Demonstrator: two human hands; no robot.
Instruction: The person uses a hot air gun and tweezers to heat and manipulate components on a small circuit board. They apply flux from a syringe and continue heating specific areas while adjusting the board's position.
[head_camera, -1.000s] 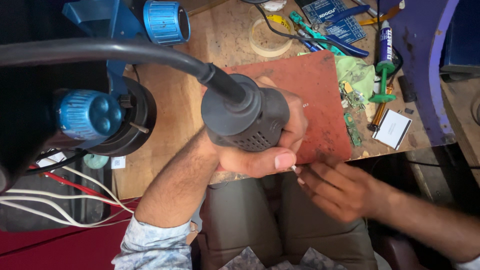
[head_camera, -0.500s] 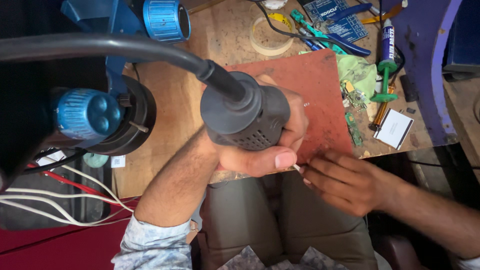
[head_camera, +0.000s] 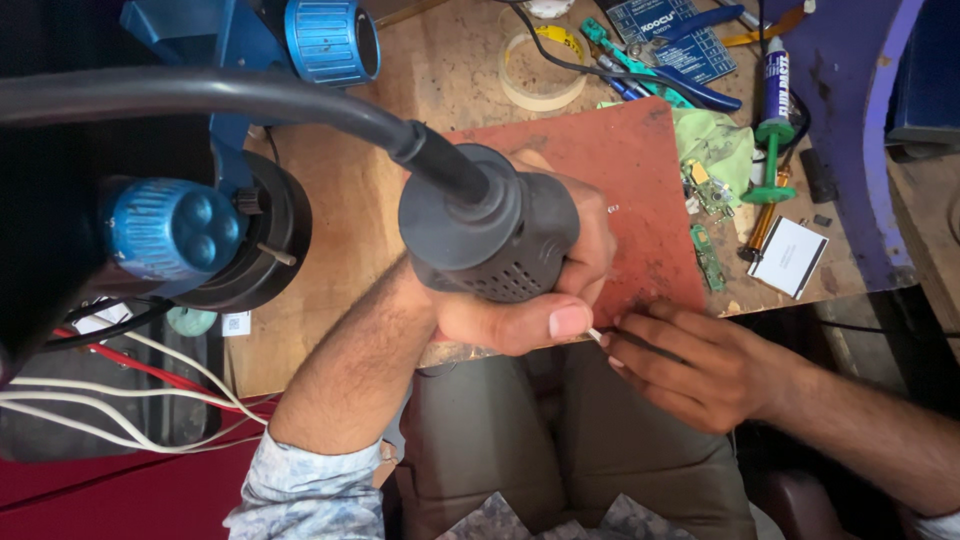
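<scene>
My left hand (head_camera: 540, 300) grips a dark grey hot-air gun (head_camera: 490, 235) whose thick black hose runs off to the upper left. The gun points down over a reddish-brown work mat (head_camera: 620, 190) on the wooden bench. My right hand (head_camera: 700, 365) rests at the mat's near edge and pinches thin dark tweezers (head_camera: 640, 342), their pale tip close to my left thumb. What sits under the gun's nozzle is hidden.
A blue and black microscope stand (head_camera: 200, 230) stands at the left. Small green circuit boards (head_camera: 705, 250), a green-capped syringe tube (head_camera: 772, 110), blue-handled pliers (head_camera: 690, 90), a tape roll (head_camera: 545, 70) and a white card (head_camera: 790, 255) lie beyond the mat. White and red wires (head_camera: 120, 390) trail lower left.
My right hand has moved up and left towards the mat's near edge and my left thumb. The left hand and the hot-air gun have stayed put.
</scene>
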